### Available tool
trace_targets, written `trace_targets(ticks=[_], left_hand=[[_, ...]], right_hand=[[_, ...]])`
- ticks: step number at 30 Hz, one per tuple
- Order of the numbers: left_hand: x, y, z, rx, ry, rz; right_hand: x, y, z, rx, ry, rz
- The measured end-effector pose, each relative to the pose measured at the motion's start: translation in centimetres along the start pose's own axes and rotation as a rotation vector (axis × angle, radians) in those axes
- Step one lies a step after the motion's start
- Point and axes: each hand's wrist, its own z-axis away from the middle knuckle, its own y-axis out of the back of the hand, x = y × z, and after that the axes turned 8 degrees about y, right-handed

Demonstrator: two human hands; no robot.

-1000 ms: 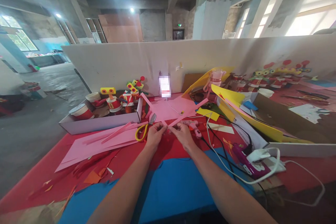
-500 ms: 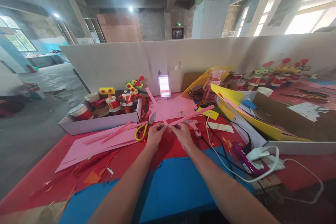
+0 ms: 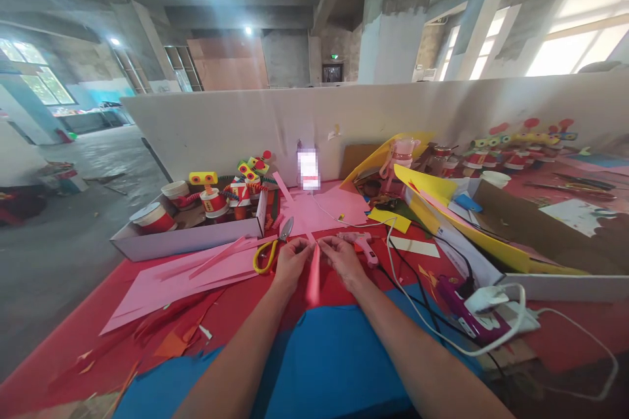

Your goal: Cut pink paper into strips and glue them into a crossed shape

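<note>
My left hand [image 3: 293,260] and my right hand [image 3: 344,262] meet near the middle of the table, fingertips pinched on pink paper strips [image 3: 313,275]. One strip hangs down toward me between the hands, blurred by motion. Another part points away from me, past the fingertips. Scissors with yellow handles [image 3: 266,255] lie just left of my left hand. Right beside my right hand is a pink glue gun [image 3: 363,247]. Pink paper sheets [image 3: 181,285] are stacked on the left, and a larger pink sheet [image 3: 324,205] lies beyond the hands.
At the left, a box [image 3: 191,240] holds paper-cup robot figures [image 3: 212,200]. A large box [image 3: 565,285] with yellow card stands right. A purple power strip [image 3: 472,314] with a white plug and trailing cables lies near it. Blue cloth [image 3: 334,360] covers the near edge; a white partition [image 3: 221,118] stands behind.
The strip that reached out to the right has been swung round and now hangs toward me between the hands. Both hands stay pinched close together; the view has tilted up slightly.
</note>
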Motion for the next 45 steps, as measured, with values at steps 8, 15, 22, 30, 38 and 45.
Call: trace_targets(ticks=[8, 15, 22, 30, 38, 45], left_hand=[[0.4, -0.2, 0.3, -0.019, 0.057, 0.098], [0.3, -0.6, 0.4, -0.067, 0.059, 0.17], [-0.6, -0.4, -0.3, -0.056, -0.005, 0.057], [-0.4, -0.1, -0.4, 0.057, -0.051, 0.04], [-0.2, -0.3, -0.1, 0.039, -0.014, 0.057], [-0.4, -0.1, -0.3, 0.039, -0.044, 0.061]], right_hand=[[0.3, -0.2, -0.1, 0.011, 0.101, 0.138], [0.4, 0.2, -0.3, 0.118, 0.164, 0.17], [0.4, 0.0, -0.2, 0.12, 0.204, 0.181], [-0.1, 0.3, -0.1, -0.014, 0.173, 0.222], [-0.2, 0.2, -0.1, 0.02, 0.143, 0.238], [0.1, 0.7, -0.3, 0.042, 0.198, 0.329]])
